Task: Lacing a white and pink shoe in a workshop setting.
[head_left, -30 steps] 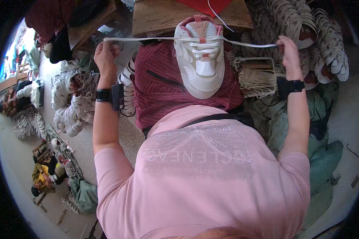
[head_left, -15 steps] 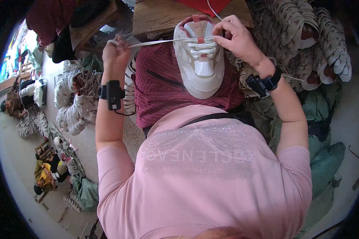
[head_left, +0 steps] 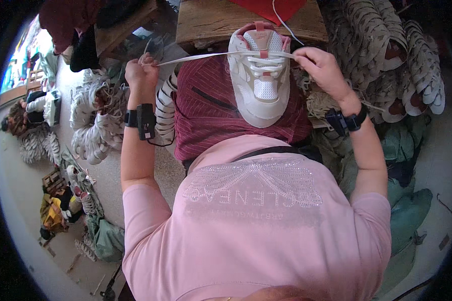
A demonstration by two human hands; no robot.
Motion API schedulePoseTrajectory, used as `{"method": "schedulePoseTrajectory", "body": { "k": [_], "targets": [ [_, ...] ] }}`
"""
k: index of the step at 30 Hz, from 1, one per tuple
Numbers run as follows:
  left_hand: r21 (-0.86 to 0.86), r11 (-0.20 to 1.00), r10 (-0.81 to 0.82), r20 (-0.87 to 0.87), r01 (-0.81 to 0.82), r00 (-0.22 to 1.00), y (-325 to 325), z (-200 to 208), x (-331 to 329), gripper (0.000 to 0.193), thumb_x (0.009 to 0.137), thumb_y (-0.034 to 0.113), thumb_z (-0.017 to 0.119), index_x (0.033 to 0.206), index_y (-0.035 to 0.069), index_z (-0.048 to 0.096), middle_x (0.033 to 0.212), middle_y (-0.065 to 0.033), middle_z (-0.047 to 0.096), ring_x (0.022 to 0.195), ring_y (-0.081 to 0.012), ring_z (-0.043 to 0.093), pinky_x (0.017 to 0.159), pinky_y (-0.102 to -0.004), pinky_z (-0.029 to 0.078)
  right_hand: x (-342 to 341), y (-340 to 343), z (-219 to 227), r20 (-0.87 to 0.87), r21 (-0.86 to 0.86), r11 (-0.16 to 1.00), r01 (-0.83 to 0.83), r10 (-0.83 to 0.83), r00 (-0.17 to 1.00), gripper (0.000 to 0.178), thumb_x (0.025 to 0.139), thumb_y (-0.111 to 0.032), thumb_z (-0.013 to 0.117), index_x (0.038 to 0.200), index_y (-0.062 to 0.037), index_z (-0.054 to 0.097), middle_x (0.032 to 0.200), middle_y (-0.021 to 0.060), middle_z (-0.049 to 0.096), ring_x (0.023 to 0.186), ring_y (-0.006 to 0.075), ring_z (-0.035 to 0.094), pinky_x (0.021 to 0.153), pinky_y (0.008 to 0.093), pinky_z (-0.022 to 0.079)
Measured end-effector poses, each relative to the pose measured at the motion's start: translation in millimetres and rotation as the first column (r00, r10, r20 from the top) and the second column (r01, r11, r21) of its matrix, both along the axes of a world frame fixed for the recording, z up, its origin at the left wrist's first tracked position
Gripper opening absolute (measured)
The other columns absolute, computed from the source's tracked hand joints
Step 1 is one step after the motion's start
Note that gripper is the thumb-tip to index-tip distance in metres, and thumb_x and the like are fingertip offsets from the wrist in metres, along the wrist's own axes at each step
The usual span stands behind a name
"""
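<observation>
A white sneaker [head_left: 264, 108] with pink trim rests on my lap, toe toward me, its heel end against the wooden bench. White lacing crosses its tongue, and a flat white shoelace [head_left: 196, 56] stretches out from it to the left. My left hand [head_left: 142, 73] is closed around that shoelace, well out to the left of the shoe. On the shoe's right side, my right hand [head_left: 318, 66] pinches the other part of the lace between thumb and fingers. Between both hands the lace runs nearly straight across the upper eyelets.
A wooden bench [head_left: 206, 22] with a red cloth [head_left: 272, 9] stands just beyond the shoe. Bundled shoe parts [head_left: 98, 118] lie on the floor at left, and more stacked ones [head_left: 376, 60] are piled at right. Green sacks [head_left: 404, 200] slump at lower right. People work at far left.
My right hand has moved right and slightly down, away from the shoe, drawing the lace out on that side. My left hand has dropped slightly, still holding its end.
</observation>
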State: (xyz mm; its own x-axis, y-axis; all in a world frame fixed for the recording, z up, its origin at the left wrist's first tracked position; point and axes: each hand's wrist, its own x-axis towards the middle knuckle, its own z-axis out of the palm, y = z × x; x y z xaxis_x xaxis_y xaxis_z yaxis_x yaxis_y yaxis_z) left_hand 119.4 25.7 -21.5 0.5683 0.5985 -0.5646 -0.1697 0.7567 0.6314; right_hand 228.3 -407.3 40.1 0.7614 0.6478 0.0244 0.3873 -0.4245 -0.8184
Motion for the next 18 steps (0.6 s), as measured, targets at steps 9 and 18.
{"method": "schedulePoseTrajectory", "body": {
  "k": [9,18],
  "targets": [
    [0.324,0.928,-0.125,-0.195,0.185,0.973,-10,-35,-9,0.017,0.093,0.005,0.049,0.108,0.001,0.054,0.076,-0.0028,0.055,0.058,-0.0095,0.046,0.048,-0.0245,0.035,19,-87,-96,-0.164,-0.240,0.924,0.297,-0.340,0.926,0.022,0.096,-0.019,0.054,0.101,-0.0005,0.065,0.087,0.0070,0.066,0.076,0.0189,0.062,0.069,0.0311,0.049],
    [0.539,0.819,-0.048,-0.276,0.196,0.960,-9,-30,-28,0.041,0.093,0.007,0.055,0.131,-0.006,0.047,0.094,-0.0091,0.068,0.061,-0.0076,0.048,0.054,-0.0225,0.039,69,-179,-169,-0.951,0.092,-0.045,0.995,-0.301,0.074,0.018,0.097,-0.004,0.042,0.106,0.0034,0.056,0.097,0.0146,0.066,0.095,0.0242,0.067,0.084,0.0341,0.057]
  ]
}}
